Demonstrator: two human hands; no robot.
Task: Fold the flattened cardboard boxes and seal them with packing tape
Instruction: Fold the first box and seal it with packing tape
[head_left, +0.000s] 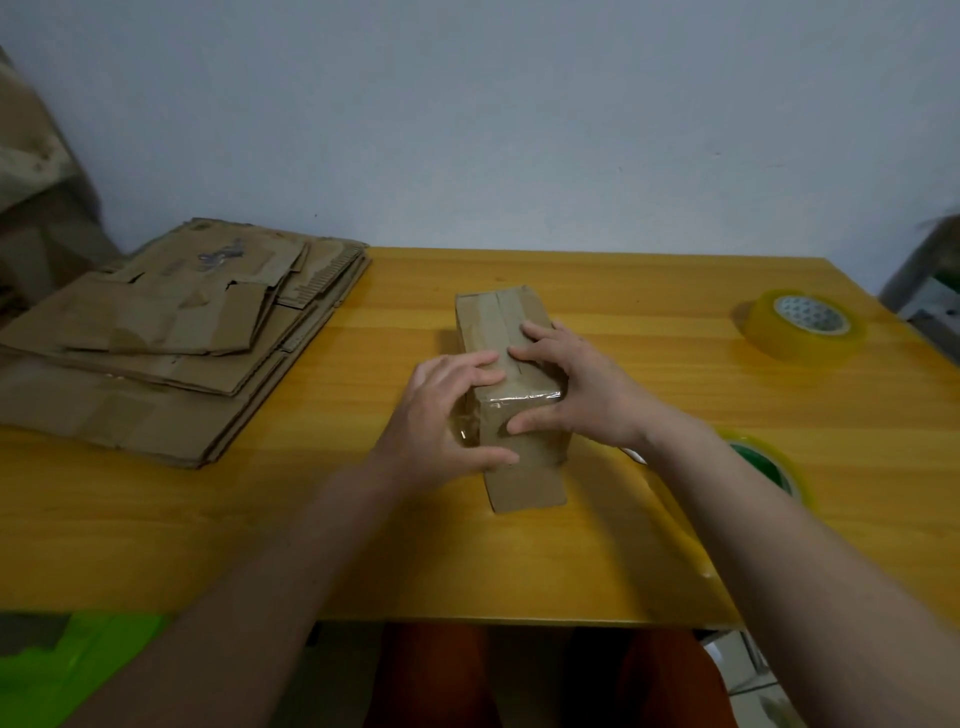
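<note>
A small folded cardboard box (511, 374) stands at the centre of the frame on the yellow wooden desk (649, 519), its top flaps closed and clear tape shining over its near upper edge. The left hand (447, 415) wraps the box's left near corner, fingers on top and thumb on the near face, so its grip is clamped on the box. The right hand (566, 384) does likewise from the right. A stack of flattened cardboard boxes (171, 343) fills the left of the frame, well apart from the box. A roll of clear packing tape (802, 325) lies at the upper right. A second roll with a green core (763, 462) is half hidden behind the right forearm.
</note>
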